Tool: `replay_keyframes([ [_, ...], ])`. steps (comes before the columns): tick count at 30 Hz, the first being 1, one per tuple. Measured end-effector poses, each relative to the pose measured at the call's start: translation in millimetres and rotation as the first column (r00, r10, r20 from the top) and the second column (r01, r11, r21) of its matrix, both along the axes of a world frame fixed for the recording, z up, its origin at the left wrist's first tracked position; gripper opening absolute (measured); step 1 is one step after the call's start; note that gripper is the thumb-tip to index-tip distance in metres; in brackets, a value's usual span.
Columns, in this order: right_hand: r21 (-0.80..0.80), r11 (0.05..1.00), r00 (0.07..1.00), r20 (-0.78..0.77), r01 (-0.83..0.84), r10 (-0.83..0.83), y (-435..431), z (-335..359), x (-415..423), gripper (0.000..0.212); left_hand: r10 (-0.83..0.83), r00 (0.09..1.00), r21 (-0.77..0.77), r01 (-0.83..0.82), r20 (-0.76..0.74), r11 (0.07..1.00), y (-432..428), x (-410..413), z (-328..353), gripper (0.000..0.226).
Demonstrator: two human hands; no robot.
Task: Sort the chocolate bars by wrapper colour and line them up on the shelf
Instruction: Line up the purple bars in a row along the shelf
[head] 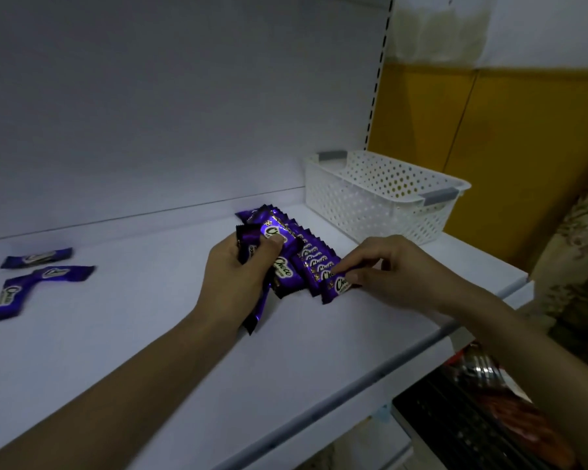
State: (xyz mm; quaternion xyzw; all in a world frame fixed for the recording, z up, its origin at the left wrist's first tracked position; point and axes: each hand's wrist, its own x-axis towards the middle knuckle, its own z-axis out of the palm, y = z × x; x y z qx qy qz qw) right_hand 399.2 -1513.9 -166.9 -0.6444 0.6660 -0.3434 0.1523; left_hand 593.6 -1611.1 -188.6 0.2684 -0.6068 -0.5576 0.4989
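On the white shelf (143,334) my left hand (238,276) grips a bunch of purple Choco bars (279,237), thumb on top of the uppermost one. Beside it, several purple bars stand in an overlapping row (314,257) running back toward the shelf's rear wall. My right hand (384,269) pinches the front bar of that row (338,286) between thumb and fingers. At the far left three loose purple bars lie flat: one (36,257) near the back, one (65,272) in front of it, one (7,300) nearest the left edge.
A white perforated basket (381,195) with grey handles stands at the shelf's right end, against the back panel. The shelf's front edge (370,374) runs diagonally below my arms. A dark crate with red packets (482,418) sits on a lower level at bottom right.
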Motion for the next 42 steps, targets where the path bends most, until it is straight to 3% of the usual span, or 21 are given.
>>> replay_keyframes([
  [10,-0.115,0.993,0.997,-0.070,0.037,-0.046,-8.7,-14.3,-1.3,0.014,-0.019,1.000,-0.005,0.020,0.018,1.000,-0.1,-0.3,-2.1,0.014],
  [20,-0.061,0.998,0.994,-0.105,0.030,-0.036,-7.3,-4.8,1.5,0.021,-0.035,0.999,-0.006,0.035,0.018,0.999,0.8,-0.4,0.0,0.011],
  [26,-0.083,0.994,0.990,-0.116,0.071,-0.081,-7.3,-4.9,5.0,0.012,-0.085,0.996,-0.005,0.085,0.008,0.996,3.8,1.1,0.3,0.011],
  [29,-0.154,0.984,0.994,-0.041,0.091,-0.099,-12.1,1.6,16.3,0.006,-0.133,0.991,-0.021,0.134,0.023,0.991,3.2,2.5,1.3,0.011],
  [36,-0.182,0.983,0.925,0.371,-0.013,0.081,-15.1,19.4,48.3,0.012,-0.282,0.959,-0.053,0.283,0.034,0.958,2.4,4.8,2.1,0.022],
  [39,-0.234,0.972,0.976,0.215,0.014,0.037,-13.8,19.0,49.0,0.009,-0.268,0.962,-0.074,0.272,0.055,0.960,0.5,5.8,0.5,0.025],
  [42,-0.343,0.936,0.989,0.144,0.083,-0.034,-2.6,16.4,42.7,0.005,-0.248,0.969,0.002,0.248,-0.005,0.969,-1.1,3.4,1.1,0.022],
])
